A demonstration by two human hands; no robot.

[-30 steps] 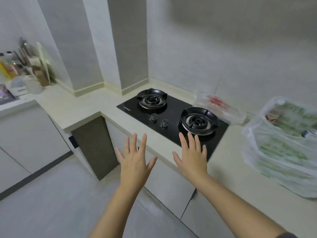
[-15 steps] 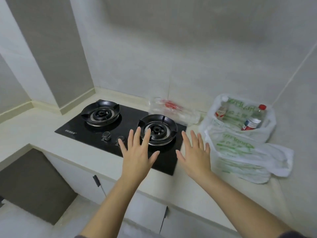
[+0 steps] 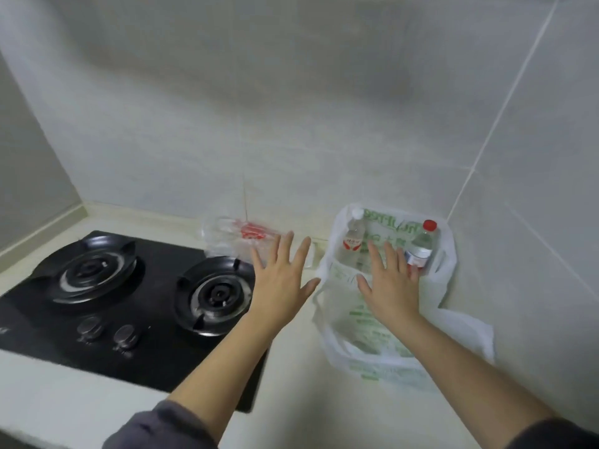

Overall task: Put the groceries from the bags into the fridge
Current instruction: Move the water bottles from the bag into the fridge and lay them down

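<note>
Pale tiled walls (image 3: 291, 124) meet a cream countertop (image 3: 64, 393) holding a black hob (image 3: 155, 348).

Dim, flat, grey-green light fills the scene, with no hard-edged shadows. A broad soft shadow darkens the wall (image 3: 291, 102) above the hob (image 3: 155, 354), and pale sheens lie on its burner rings (image 3: 215, 294). Motion blur softens everything: the fingers of the left hand (image 3: 280, 280) and right hand (image 3: 390, 286) smear, the green print on the bag (image 3: 366, 361) right of the hob is unreadable, and the sleeves (image 3: 155, 429) are haziest. Wide-angle distortion tilts the tile seam (image 3: 505, 105) far right of the hob and bows the table (image 3: 308, 409) in front of it.
</note>
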